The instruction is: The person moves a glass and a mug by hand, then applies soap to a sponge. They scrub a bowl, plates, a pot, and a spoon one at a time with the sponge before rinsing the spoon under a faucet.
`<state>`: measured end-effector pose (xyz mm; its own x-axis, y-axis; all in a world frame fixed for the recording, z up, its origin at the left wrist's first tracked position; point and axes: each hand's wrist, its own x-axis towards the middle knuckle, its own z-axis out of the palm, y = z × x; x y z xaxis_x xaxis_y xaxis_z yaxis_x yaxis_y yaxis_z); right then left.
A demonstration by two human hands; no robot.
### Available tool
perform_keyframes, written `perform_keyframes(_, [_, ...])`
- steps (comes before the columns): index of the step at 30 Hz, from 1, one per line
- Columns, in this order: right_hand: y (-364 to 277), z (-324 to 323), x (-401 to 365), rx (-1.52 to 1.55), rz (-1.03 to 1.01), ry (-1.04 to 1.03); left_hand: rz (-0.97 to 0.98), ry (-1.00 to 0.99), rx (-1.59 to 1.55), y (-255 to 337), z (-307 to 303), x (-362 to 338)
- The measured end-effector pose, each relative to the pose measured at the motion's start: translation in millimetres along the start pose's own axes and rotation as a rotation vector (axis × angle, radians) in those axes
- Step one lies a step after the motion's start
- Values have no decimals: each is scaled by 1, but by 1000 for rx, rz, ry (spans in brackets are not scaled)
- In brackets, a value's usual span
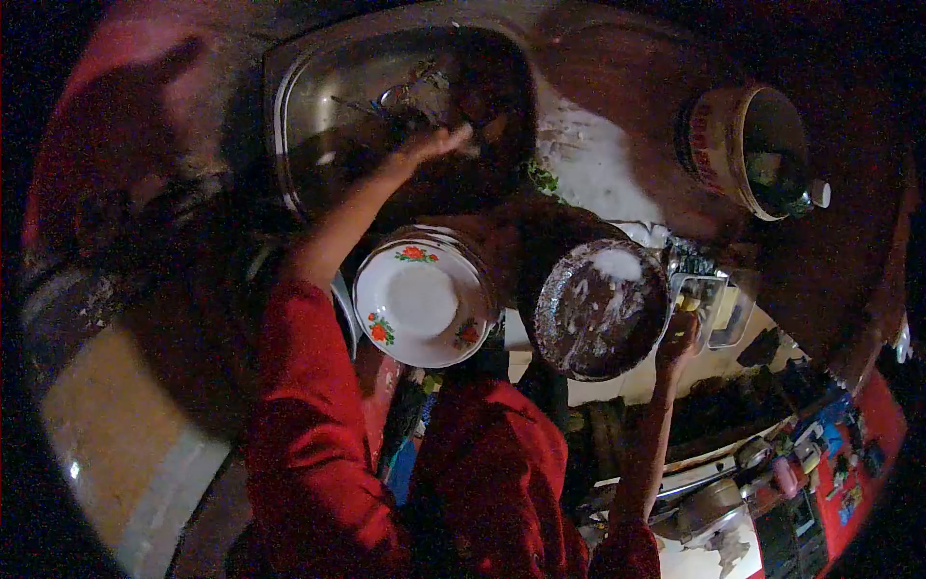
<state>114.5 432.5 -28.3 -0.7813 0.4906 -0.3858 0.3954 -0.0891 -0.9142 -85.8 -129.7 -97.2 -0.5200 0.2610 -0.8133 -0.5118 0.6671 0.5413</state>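
Observation:
Over the metal sink [323, 96], my left hand [439, 145] reaches with its fingers stretched out, slightly blurred, above some metal utensils [415, 95]. A stack of white bowls with red flowers [424, 299] stands below the sink, beside my left forearm. Right of it is a round dark pan [603, 309] with white foam on it. My right hand [678, 333] is closed at the pan's right side, by a clear plastic container [728, 318]. Something small and yellow shows at its fingertips, too small to name.
A large round tub [719, 145] with red lettering lies at the upper right, with a white-capped bottle [818, 194] at its mouth. Green leaves [541, 177] lie at the sink's right edge. Pots and coloured items [786, 473] stand at the lower right.

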Motion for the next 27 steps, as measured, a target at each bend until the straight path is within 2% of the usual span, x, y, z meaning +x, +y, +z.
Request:
perform_keyframes(1, [0,0,-2,1,1,3,288,463,221,-22,-7,18])
perform_keyframes(2, [-4,2,-4,-162,-98,-20,578,926,439,-44,-18,36])
perform_keyframes(3, [-10,4,-6,-327,-197,-42,529,1081,426,-67,-39,55])
perform_keyframes(4, [-17,10,-10,-329,-196,-36,478,1232,410,-88,-65,70])
perform_keyframes(6, [-33,22,-18,-784,-426,-71,126,1070,300,-126,-102,81])
perform_keyframes(7, [-38,21,-17,-790,-420,-65,129,1061,300,-145,-115,86])
perform_keyframes(9, [-42,18,-15,-1106,-678,-150,-14,1058,466,-175,-123,99])
perform_keyframes(10, [-40,15,-14,-1111,-673,-142,-6,1052,466,-154,-112,90])
perform_keyframes(12, [-37,8,-11,-1046,-635,-148,-444,1051,505,-87,-84,53])
perform_keyframes(13, [-39,10,-9,-1049,-635,-136,-432,1050,504,-106,-89,69])
perform_keyframes(15, [-42,18,-7,-1076,-700,-157,-43,1028,328,-153,-97,93])
perform_keyframes(16, [-47,21,-6,-1144,-664,-131,-41,1026,328,-128,-93,78])
perform_keyframes(18, [-62,32,-11,-1112,-601,-146,-203,1052,210,-70,-93,30])
perform_keyframes(19, [-71,34,-14,-1081,-540,-161,-193,1066,216,-72,-92,18])
perform_keyframes(20, [-51,13,-3,-1114,-651,-187,-35,1250,247,-71,-91,4])
perform_keyframes(21, [-38,5,4,-1097,-668,-169,135,1430,278,-66,-92,-11])
perform_keyframes(22, [-29,-2,6,-1131,-669,-131,49,1363,210,-38,-95,-45])
perform_keyframes(23, [-28,-6,7,-1164,-669,-91,73,1377,215,-26,-95,-62])
perform_keyframes(25, [-32,-2,6,-1239,-595,-57,497,1574,-128,-2,-89,-99])
perform_keyframes(27, [-24,-10,10,-1198,-698,-125,371,1448,-269,52,-74,-160])
